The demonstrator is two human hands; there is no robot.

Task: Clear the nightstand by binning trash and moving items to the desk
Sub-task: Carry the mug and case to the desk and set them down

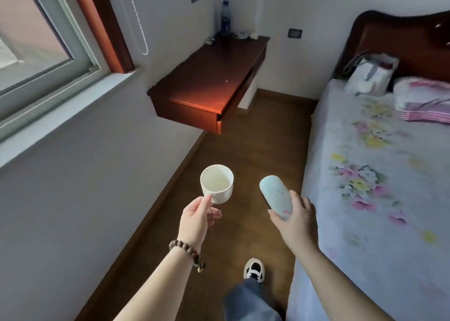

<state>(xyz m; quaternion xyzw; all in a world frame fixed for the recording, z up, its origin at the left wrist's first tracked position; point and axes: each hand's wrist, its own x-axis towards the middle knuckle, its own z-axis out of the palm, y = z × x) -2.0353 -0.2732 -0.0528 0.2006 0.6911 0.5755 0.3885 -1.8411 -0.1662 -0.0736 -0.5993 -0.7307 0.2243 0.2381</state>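
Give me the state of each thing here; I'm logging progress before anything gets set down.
Cup: upright, looks empty, held by the left hand.
Case: closed, held by the right hand.
Bottle: upright, capped, on the desk.
Desk drawer: slightly open.
Bag: open, on the bed.

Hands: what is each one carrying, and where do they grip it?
Left hand pinches the white mug by its handle. Right hand grips the pale blue case round its near end.
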